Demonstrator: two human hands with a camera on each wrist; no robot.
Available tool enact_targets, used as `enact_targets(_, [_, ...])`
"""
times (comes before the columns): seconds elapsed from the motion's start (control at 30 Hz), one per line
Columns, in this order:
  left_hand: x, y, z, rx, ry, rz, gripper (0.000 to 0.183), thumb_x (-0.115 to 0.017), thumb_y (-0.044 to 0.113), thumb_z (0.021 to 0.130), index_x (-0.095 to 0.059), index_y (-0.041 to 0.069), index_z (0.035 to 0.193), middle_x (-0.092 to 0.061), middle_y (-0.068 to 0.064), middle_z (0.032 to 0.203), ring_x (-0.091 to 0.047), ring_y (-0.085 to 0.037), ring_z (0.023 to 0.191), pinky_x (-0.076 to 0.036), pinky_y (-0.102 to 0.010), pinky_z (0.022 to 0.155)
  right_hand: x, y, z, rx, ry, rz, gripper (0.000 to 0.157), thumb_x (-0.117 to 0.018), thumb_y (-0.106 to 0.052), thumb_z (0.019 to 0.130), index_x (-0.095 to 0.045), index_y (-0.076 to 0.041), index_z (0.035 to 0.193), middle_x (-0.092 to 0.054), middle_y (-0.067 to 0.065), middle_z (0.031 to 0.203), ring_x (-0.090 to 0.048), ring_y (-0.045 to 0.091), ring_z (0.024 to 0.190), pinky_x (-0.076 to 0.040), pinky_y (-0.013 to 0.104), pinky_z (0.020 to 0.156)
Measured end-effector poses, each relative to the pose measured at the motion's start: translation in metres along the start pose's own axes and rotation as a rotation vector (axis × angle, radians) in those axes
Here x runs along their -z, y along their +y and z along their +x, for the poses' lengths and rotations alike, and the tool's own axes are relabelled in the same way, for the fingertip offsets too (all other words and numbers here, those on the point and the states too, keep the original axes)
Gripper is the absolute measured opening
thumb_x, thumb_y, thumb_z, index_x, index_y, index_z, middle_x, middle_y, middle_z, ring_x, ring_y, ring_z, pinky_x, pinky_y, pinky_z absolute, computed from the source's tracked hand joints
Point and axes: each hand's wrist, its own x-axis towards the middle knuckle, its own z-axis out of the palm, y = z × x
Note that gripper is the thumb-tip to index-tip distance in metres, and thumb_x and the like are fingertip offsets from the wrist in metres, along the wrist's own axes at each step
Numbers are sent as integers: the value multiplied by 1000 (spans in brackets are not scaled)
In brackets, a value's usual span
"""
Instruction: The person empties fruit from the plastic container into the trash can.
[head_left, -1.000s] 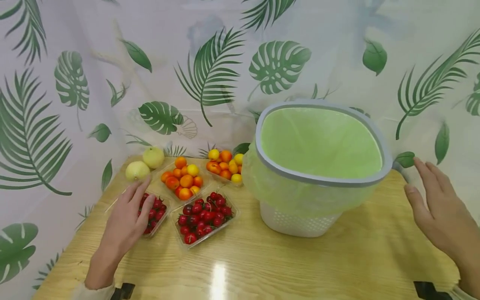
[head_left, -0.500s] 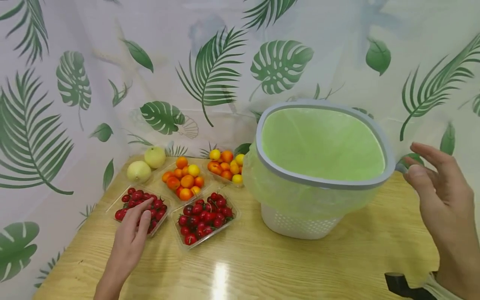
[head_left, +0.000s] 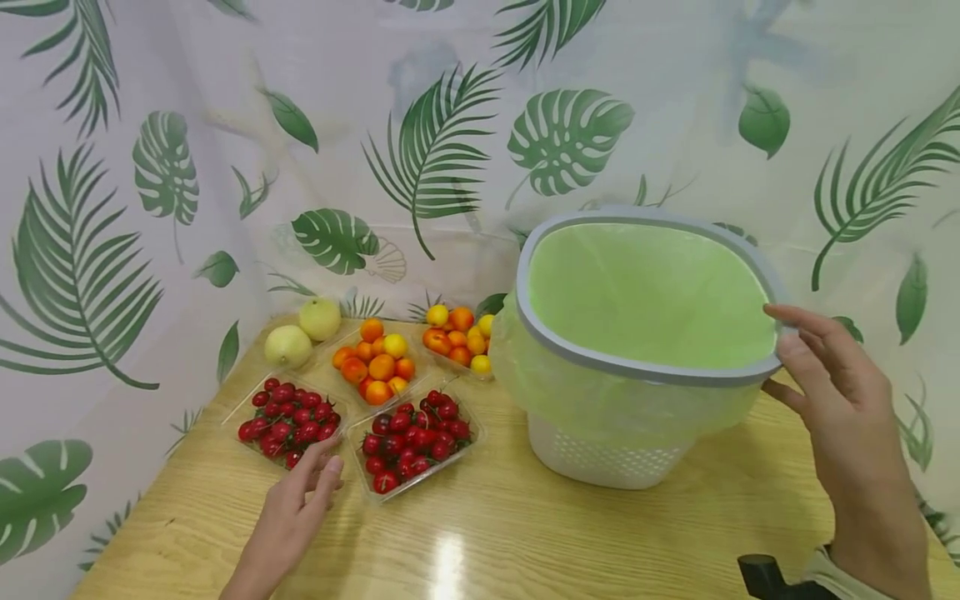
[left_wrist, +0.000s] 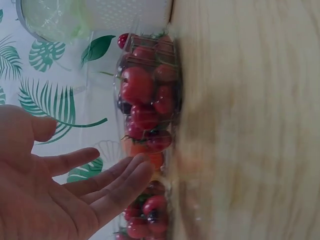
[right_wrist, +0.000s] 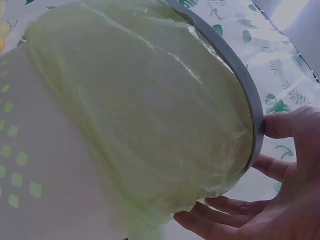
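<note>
Simply a white perforated bin (head_left: 607, 461), grey-rimmed and green-lined

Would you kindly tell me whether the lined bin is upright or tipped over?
Upright: the bin sits on the table with its grey rim uppermost.

White glare on the wooden tabletop (head_left: 540, 542)

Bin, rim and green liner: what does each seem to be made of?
White bin body: probably rigid matte plastic, its wall pierced with regular small holes.
Grey rim: likely smooth hard plastic, holding an even curve; coated metal isn't ruled out.
Green liner: apparently thin plastic film, translucent, creased, with shiny highlights.
</note>
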Motion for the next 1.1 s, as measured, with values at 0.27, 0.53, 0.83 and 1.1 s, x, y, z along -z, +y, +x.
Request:
enact_targets(0.27, [-13,-9,3,78,-79,-195,47,-60,20,105,-48,5,148,-50,-29,142,-62,-47,117,-62,-35,76,-1,4,0,-26,-22,10,42,-50,-11,108,-50,-1,148,-49,12,141,-57,19,119,-55,15,80])
enact_targets(0.53, [-23,-8,8,37,-58,-26,52,-67,25,101,-50,5,146,-49,-24,149,-61,-44,121,-55,-56,95,0,4,1,-45,-47,57,40,-49,-8,107,-52,-5,148,-53,8,139,-58,17,117,-57,18,79])
enact_targets(0.83, [-35,-7,12,59,-130,-339,69,-61,-1,98,-29,0,159,-12,-31,165,-34,-59,139,-60,-43,88,3,4,-1,-56,-21,-26,42,-50,-14,108,-50,-9,150,-50,7,139,-56,18,117,-54,14,77])
enact_targets(1.1, [-37,-6,10,95,-131,-578,75,-55,-13,94,-29,8,161,0,-20,170,-35,-54,142,-61,-31,78,2,3,0,-60,-38,-57,43,-49,-16,109,-49,-10,151,-51,6,137,-54,18,117,-54,14,77])
